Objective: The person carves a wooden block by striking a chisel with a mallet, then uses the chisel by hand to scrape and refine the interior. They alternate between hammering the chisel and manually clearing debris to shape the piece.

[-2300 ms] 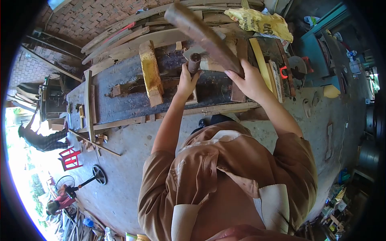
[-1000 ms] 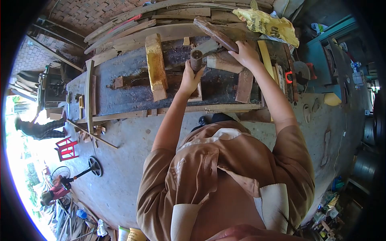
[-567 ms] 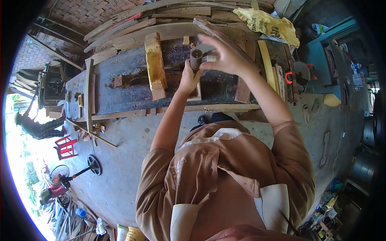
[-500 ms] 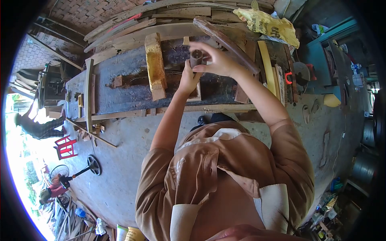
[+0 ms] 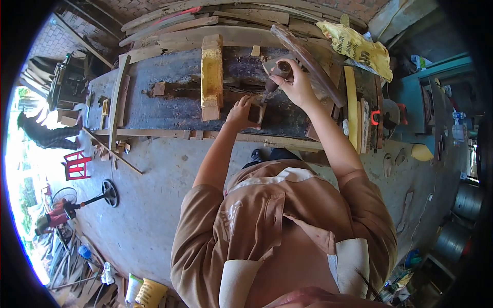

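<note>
My right hand (image 5: 298, 90) is closed around a dark brown bottle-shaped thing (image 5: 278, 77), its round end facing up. The narrow lower end points down and left, close to a small wooden piece (image 5: 262, 114) on the dark workbench (image 5: 169, 115). With thumb and fingers, my left hand (image 5: 241, 115) grips that wooden piece near the bench's front edge. A yellowish wooden beam (image 5: 211, 77) lies across the bench to the left. Right of my right hand is a long brown wooden bar (image 5: 313, 69), slanting over the bench.
Planks (image 5: 226, 31) are piled along the back, with a yellow sack (image 5: 357, 46) at the right. A yellow strip (image 5: 351, 102) lies on the bench's right side. A person (image 5: 49, 128) and a red stool (image 5: 77, 165) are at the far left.
My left hand has left the brown bottle-shaped thing and moved down to the small wooden piece. My right hand has taken that thing, tilting its narrow end down toward the wood.
</note>
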The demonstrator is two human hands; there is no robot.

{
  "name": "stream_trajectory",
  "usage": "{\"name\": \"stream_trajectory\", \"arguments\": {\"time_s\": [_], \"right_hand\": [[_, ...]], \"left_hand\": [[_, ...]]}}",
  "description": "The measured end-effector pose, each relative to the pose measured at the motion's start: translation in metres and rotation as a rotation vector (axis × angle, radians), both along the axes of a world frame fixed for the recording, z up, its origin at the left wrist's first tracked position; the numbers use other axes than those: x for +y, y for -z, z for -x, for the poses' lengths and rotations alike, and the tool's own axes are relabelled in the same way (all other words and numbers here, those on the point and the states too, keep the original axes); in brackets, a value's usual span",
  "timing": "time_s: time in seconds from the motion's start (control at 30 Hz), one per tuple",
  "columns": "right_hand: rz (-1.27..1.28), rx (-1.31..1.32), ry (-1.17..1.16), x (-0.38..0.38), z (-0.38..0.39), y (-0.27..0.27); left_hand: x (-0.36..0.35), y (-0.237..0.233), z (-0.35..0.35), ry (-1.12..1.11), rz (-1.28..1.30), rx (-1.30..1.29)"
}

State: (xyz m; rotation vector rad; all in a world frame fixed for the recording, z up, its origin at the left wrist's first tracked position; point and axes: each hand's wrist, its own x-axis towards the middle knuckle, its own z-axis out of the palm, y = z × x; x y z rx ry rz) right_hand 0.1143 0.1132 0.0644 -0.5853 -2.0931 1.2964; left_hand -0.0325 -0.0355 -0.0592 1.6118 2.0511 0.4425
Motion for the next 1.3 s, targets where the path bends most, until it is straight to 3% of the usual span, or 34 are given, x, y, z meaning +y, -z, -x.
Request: {"name": "stream_trajectory", "arguments": {"time_s": [0.2,0.23,0.27,0.37,0.6,1.03,1.1,1.3], "right_hand": [[-0.113,-0.025,0.214,-0.022,0.010,-0.002],[-0.193,-0.046,0.296,-0.024,0.010,0.003],[-0.110,-0.172,0.319,-0.028,0.008,0.010],[-0.140,-0.012,0.351,-0.020,-0.003,0.038],[0.117,0.264,0.245,-0.021,-0.017,-0.008],[0.093,0.181,0.386,-0.019,-0.027,-0.011],[-0.012,0.051,0.414,-0.020,-0.028,-0.015],[0.048,0.022,0.435,-0.021,-0.026,-0.020]], "left_hand": [[-0.004,0.001,-0.005,0.000,0.034,0.073],[-0.005,0.008,-0.013,-0.123,0.007,0.053],[-0.007,0.013,-0.019,-0.246,-0.018,0.036],[-0.010,0.015,-0.023,-0.283,-0.035,0.021],[-0.007,0.013,-0.025,-0.297,-0.041,-0.003],[-0.003,0.001,-0.039,-0.379,-0.001,0.024],[-0.003,0.001,-0.040,-0.386,0.002,0.016],[-0.002,0.001,-0.043,-0.409,-0.012,0.040]]}}
